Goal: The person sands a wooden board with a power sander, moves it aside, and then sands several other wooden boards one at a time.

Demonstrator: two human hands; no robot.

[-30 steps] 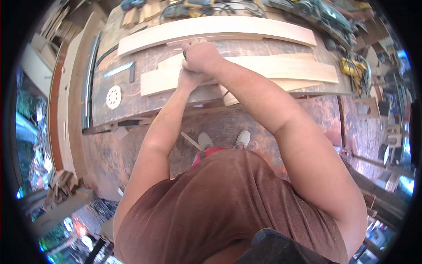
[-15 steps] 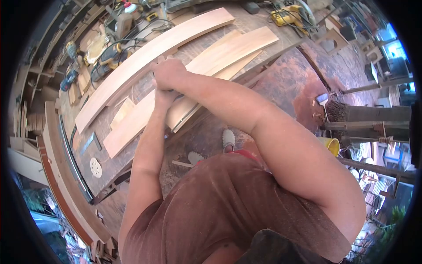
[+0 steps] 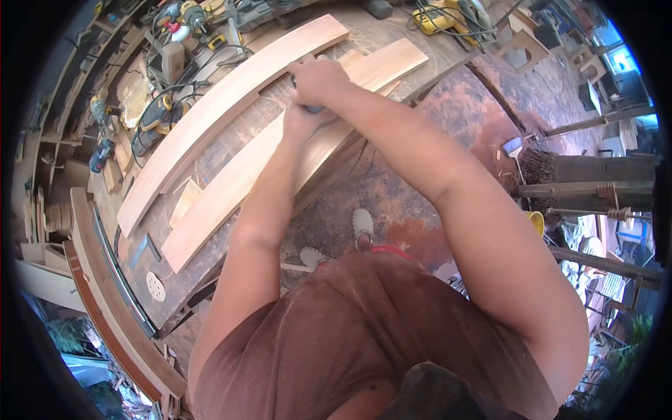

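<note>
My right hand (image 3: 322, 80) and my left hand (image 3: 304, 122) are close together, closed around a dark hand tool (image 3: 313, 108). Only bits of the tool show between the fingers, so its exact kind is hidden. Beneath them lies a long, pale, curved board (image 3: 213, 213), its far end reaching past my right hand. Another pale board (image 3: 322, 154) sits along its near side, partly covered by my left forearm. Beyond my hands, a second curved board (image 3: 210, 103) stretches across the worktable.
A perforated sanding disc (image 3: 155, 286) and a blue-grey flat tool (image 3: 140, 250) lie at the left. Power tools with cords, including a yellow one (image 3: 435, 19), line the back. Right of the table are a brush (image 3: 513, 147) and a yellow bucket (image 3: 535, 223).
Both hands have travelled up and to the right along the board, still together on the dark tool. My arms are stretched further, and the view has shifted slightly.
</note>
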